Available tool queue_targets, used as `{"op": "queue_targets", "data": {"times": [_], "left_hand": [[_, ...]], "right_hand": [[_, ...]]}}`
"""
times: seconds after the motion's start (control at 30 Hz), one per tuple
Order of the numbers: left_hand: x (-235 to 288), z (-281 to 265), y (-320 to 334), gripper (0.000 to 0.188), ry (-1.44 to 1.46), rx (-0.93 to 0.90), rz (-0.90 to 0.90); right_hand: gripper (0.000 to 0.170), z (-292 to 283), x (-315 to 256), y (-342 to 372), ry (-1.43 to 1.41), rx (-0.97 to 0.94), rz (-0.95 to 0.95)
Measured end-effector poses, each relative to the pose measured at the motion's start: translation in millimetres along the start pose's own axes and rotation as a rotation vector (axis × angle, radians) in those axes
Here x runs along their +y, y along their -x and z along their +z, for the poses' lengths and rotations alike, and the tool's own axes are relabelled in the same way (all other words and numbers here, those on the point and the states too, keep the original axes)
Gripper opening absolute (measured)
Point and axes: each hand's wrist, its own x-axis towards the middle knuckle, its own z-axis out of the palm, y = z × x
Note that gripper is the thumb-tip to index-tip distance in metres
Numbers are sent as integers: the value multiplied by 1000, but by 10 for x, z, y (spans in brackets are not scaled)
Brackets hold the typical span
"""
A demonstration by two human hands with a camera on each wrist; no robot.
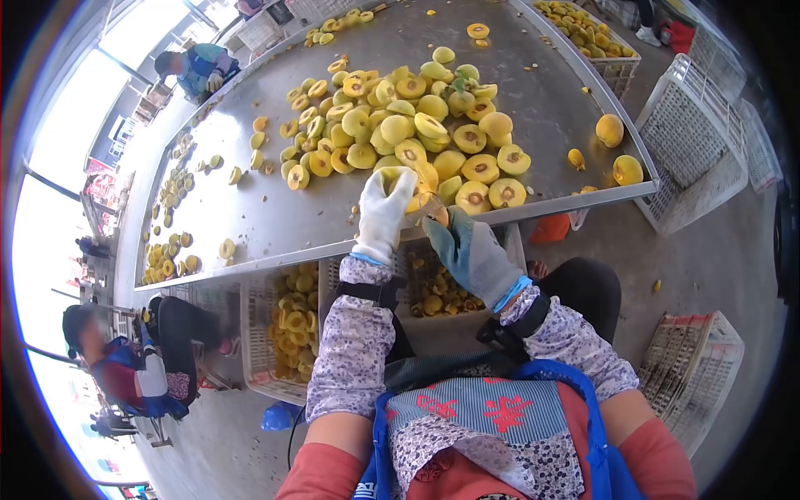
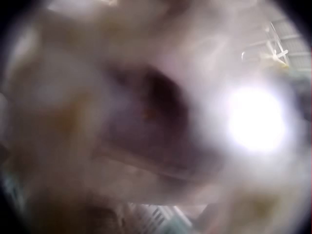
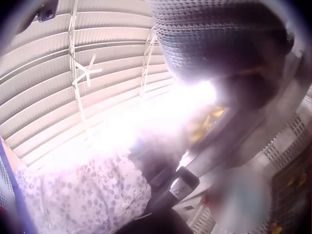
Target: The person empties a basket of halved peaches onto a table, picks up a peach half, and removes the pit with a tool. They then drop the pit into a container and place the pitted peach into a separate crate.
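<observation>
My left hand [image 1: 383, 215], in a white glove, holds a yellow peach half [image 1: 390, 173] at the near edge of the metal table [image 1: 317, 221]. Close by on its right, my right hand [image 1: 482, 257], in a grey and teal glove, has its fingers curled at a small orange-brown piece [image 1: 435, 210]; I cannot tell what this piece is. Just beyond both hands lies a big heap of halved yellow peaches [image 1: 392, 125], many with the cut face up. The left wrist view is blurred; in the right wrist view the knitted glove [image 3: 219, 39] looms dark.
Beneath the table edge stand crates of peach halves [image 1: 293, 321] and of small brownish pieces [image 1: 437, 292]. White plastic crates [image 1: 692, 150] stand at the right. Whole peaches [image 1: 610, 131] lie at the table's right corner. Another person [image 1: 137, 367] sits at the left.
</observation>
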Motion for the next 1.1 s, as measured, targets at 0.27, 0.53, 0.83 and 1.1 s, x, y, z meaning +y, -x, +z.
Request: {"op": "queue_targets", "data": {"times": [0.27, 0.53, 0.83, 1.1], "left_hand": [[83, -22, 412, 34, -474, 199, 603], [-54, 130, 459, 32, -52, 214, 456], [-37, 198, 473, 30, 703, 250, -105], [-61, 36, 520, 33, 663, 49, -16]], "right_hand": [[28, 226, 96, 9, -136, -69, -20], [34, 380, 149, 42, -268, -150, 60], [38, 655, 381, 27, -403, -171, -87], [42, 645, 234, 119, -371, -122, -297]]}}
